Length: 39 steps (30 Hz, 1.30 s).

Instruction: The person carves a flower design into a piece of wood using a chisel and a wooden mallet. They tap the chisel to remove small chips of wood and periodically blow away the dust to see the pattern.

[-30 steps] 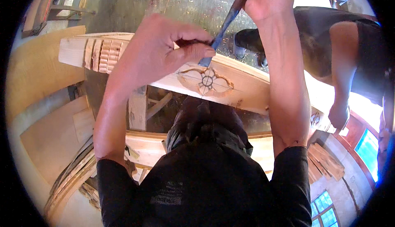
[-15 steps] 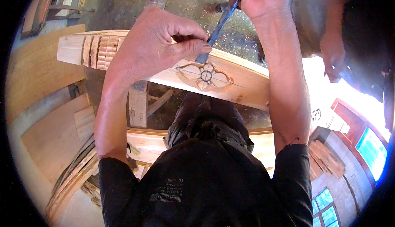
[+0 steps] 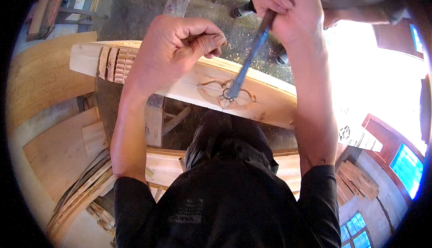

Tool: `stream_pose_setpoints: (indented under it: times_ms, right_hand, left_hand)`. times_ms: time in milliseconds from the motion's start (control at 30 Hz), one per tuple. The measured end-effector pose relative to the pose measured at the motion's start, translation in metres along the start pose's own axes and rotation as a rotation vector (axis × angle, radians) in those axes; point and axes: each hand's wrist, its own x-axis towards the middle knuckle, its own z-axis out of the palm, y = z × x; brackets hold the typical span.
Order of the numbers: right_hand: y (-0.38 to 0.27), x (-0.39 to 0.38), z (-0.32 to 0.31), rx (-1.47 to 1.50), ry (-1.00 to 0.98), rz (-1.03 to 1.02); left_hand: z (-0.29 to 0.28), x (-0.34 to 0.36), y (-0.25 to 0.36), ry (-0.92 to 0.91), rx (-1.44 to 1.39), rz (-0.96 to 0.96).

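My right hand [image 3: 294,11] is wrapped round the dark handle of a long chisel [image 3: 252,59], held at a slant. Its flat bluish blade runs down to the carved flower [image 3: 219,90], with the tip over the round centre; whether it touches the wood cannot be made out. The flower, with pencil lines across it, is cut into a pale wooden board [image 3: 274,108]. Above the board's far edge, left of the blade, my left hand [image 3: 186,45] is off the chisel. Its fingers are curled and the thumb presses on them; anything inside is hidden.
Rounded ridges [image 3: 121,65] are carved near the board's left end. A wooden trestle [image 3: 154,117] stands below. Another long plank [image 3: 164,167] lies close by my legs. Boards lean at the left [image 3: 58,144]. A co-worker's arm [image 3: 357,16] shows at upper right.
My left hand has let go of the chisel blade and curled its fingers. The chisel tip has moved from the upper petal down and right to the flower's centre. The co-worker's hand has shifted.
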Motion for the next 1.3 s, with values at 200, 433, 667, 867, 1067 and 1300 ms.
stream_pose_setpoints:
  times_ms: [200,433,667,867,1067,1300]
  right_hand:
    - [-0.04,-0.014,-0.042,0.052,-0.336,0.005]
    - [-0.044,-0.017,-0.059,0.08,-0.197,-0.043]
    - [-0.035,-0.015,-0.022,0.004,0.015,-0.087]
    - [-0.026,-0.003,-0.019,-0.078,0.053,-0.068]
    - [-0.019,0.001,-0.018,-0.121,0.05,-0.083]
    - [-0.022,0.008,-0.028,-0.036,-0.131,-0.012]
  left_hand:
    - [0.002,-0.004,0.005,0.027,0.146,0.011]
    - [0.018,-0.021,0.017,0.136,0.358,0.033]
    - [0.025,-0.006,0.022,-0.054,0.162,0.004]
    - [0.049,0.023,0.031,-0.196,0.024,-0.102]
    - [0.054,0.022,0.02,-0.188,0.016,-0.134]
    - [0.054,0.021,0.02,-0.183,0.063,-0.125]
